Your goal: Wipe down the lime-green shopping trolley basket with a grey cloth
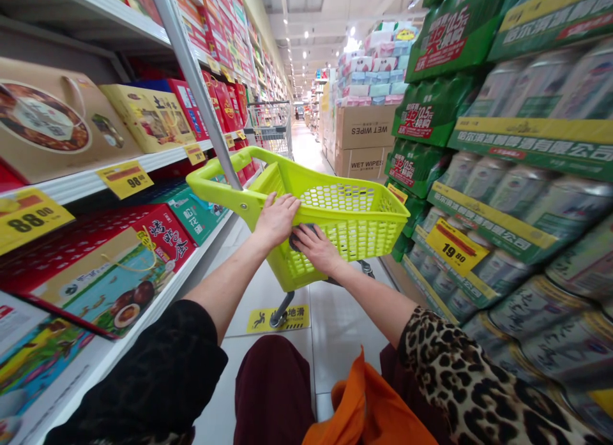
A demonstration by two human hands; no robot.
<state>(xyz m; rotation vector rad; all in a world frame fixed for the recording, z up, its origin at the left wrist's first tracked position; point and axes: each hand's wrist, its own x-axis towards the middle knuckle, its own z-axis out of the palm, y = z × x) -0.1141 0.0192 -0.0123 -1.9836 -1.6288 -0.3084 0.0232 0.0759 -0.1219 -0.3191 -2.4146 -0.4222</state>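
A lime-green plastic shopping basket cart (pixel 345 234) with perforated sides stands in front of me, a grey metal pole rising by its handle end (pixel 218 177). My left hand (pixel 278 218) rests over the near top rim, fingers closed over the edge and thumb side toward the handle. Just right of it and lower, my right hand (pixel 318 247) presses a dark grey pad (pixel 301 235) against the basket's near side wall. The fingers cover most of the pad, so its exact kind is hidden. Inside the visible part of the basket I see only green plastic.
Shelves with gift boxes (pixel 163 113) and yellow price tags line the left. Stacked beer cans (pixel 517 183) rise close on the right. Further along are wet wipes cartons (pixel 364 129) and a metal shopping cart (pixel 271 129). An orange cloth (pixel 368 407) lies across my lap.
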